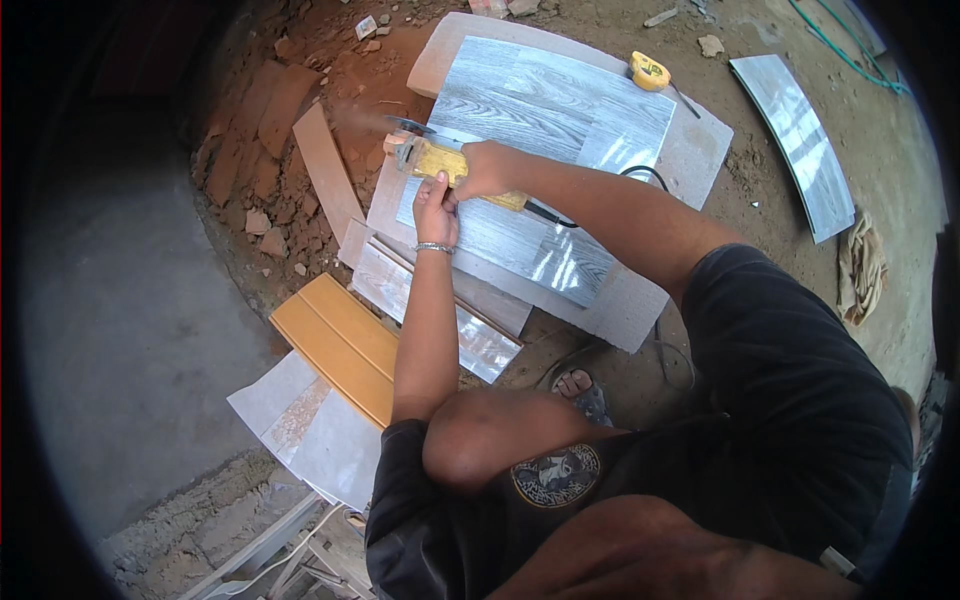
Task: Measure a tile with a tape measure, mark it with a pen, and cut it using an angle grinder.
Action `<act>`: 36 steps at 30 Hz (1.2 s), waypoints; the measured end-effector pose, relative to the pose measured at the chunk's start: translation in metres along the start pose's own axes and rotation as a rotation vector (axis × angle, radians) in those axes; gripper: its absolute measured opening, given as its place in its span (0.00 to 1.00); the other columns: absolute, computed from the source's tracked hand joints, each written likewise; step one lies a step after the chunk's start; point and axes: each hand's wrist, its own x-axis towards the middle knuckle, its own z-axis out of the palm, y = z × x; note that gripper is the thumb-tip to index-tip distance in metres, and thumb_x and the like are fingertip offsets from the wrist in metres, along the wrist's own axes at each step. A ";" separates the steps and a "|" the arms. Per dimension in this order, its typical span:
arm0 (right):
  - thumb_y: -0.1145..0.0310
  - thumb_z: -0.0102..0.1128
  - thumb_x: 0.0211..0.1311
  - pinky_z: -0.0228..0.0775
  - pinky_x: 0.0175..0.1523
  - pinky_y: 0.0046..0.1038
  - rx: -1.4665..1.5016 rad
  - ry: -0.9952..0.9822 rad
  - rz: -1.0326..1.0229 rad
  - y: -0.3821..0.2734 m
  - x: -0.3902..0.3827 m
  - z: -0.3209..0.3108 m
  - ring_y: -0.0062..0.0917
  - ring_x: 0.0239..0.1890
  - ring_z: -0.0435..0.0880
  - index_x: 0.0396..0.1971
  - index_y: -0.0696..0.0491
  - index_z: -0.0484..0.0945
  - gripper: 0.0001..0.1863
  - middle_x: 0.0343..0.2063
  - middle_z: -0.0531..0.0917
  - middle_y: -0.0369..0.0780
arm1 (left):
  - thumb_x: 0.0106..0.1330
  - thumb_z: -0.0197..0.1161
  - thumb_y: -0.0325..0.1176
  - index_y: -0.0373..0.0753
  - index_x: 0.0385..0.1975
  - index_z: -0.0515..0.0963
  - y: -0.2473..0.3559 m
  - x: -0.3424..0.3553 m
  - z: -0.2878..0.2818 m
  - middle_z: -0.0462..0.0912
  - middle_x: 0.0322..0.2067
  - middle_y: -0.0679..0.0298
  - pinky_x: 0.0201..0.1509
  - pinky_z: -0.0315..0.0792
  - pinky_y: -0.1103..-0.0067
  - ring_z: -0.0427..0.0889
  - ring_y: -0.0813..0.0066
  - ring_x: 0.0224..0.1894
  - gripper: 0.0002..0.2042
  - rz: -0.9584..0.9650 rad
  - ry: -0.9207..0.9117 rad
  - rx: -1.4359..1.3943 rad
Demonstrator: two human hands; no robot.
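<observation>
The person has both hands on a yellow grinder (440, 163), a tool with a round, thin blade (408, 125). The right hand (488, 168) is wrapped around its body. The left hand (437, 210) grips it near the front end, with the thumb on top. A shiny bracelet (435, 247) is on the left wrist.

The grinder is over the left side of a big gray tile (540, 90) with lines like wood. The blade is by the tile's left edge; I cannot tell if they touch. A bit of dust hangs left of the blade. The tile lies on a pale slab (700, 155).

A yellow tape measure (650, 71) sits at the tile's far right corner. Well to the right, a loose gray strip (795, 145) lies on the ground, with a crumpled cloth (861, 265) at its near end. On the near left, an orange board (335, 335) lies partly on some pale sheets (345, 450). Red dirt (270, 120) is on the far left.
</observation>
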 end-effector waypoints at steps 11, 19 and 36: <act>0.43 0.70 0.41 0.78 0.49 0.39 -0.009 -0.045 0.050 -0.001 0.002 -0.002 0.48 0.45 0.86 0.42 0.71 0.80 0.42 0.40 0.84 0.61 | 0.68 0.69 0.35 0.42 0.30 0.74 0.000 -0.002 0.001 0.81 0.29 0.67 0.38 0.78 0.81 0.80 0.80 0.29 0.10 0.030 -0.023 -0.014; 0.44 0.69 0.41 0.78 0.49 0.39 -0.013 -0.035 0.032 -0.003 -0.002 -0.003 0.47 0.45 0.86 0.42 0.71 0.80 0.41 0.40 0.84 0.61 | 0.69 0.67 0.35 0.42 0.31 0.75 0.000 -0.004 0.002 0.81 0.29 0.67 0.38 0.78 0.81 0.80 0.80 0.30 0.09 0.021 -0.009 -0.007; 0.44 0.71 0.41 0.78 0.47 0.38 0.008 -0.038 0.042 0.002 -0.015 -0.006 0.47 0.42 0.86 0.39 0.71 0.80 0.40 0.38 0.85 0.60 | 0.69 0.68 0.35 0.41 0.33 0.75 -0.006 -0.009 0.001 0.82 0.33 0.66 0.45 0.79 0.79 0.83 0.77 0.36 0.09 -0.038 -0.045 0.038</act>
